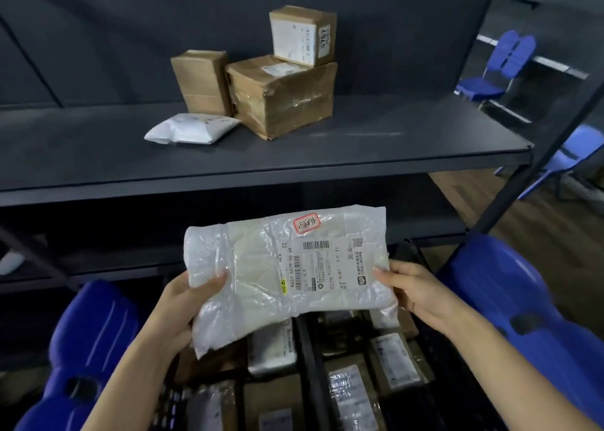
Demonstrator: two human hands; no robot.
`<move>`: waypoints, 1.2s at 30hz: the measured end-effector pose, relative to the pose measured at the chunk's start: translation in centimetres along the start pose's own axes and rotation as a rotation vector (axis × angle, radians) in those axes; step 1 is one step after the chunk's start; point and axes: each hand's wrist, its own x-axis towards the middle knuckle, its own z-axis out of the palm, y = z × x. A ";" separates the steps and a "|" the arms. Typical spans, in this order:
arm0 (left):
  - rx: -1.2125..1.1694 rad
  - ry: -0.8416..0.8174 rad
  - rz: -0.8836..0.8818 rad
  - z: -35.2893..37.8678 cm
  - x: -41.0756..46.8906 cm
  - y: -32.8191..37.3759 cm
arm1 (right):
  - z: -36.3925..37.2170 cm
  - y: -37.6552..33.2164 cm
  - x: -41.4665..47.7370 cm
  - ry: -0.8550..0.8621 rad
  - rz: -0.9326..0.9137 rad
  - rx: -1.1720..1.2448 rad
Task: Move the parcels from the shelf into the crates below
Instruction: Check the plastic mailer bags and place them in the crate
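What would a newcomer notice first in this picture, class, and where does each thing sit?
First, the crinkled white plastic mailer bag with a barcode label, held centre foreground by the left hand and right hand at its two ends. Next, three brown cardboard boxes cluster on the dark grey shelf above, a small soft white parcel lying in front of them. Below the bag, black crates already hold parcels.

Bare left hand (179,306), bare right hand (421,295)

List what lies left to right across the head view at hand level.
left blue chair → left hand → white parcel → right hand → right blue chair
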 end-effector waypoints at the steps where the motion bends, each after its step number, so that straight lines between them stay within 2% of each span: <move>1: 0.003 0.005 -0.007 -0.7 0.0 -0.1 | 0.5 0.2 0.0 0.005 -0.007 0.008; 4: 0.024 -0.005 -0.018 -2.5 0.0 -0.2 | 1.5 0.3 0.1 0.041 -0.061 0.034; 8: 0.021 -0.036 -0.046 -3.2 -0.1 -1.0 | 2.4 0.3 0.6 0.052 -0.070 -0.070; 11: -0.011 -0.030 -0.066 -2.8 0.1 -2.1 | 2.3 0.5 1.6 0.144 -0.077 -0.119; 29: -0.178 -0.019 -0.242 7.5 4.8 -7.7 | -6.9 1.5 5.4 0.434 -0.049 -0.104; 32: -0.087 0.008 -0.244 9.3 5.7 -9.4 | -8.7 2.3 5.8 0.465 -0.042 -0.124; 36: 0.114 0.131 -0.204 12.1 6.9 -12.9 | -11.5 4.1 7.6 0.616 -0.063 -0.261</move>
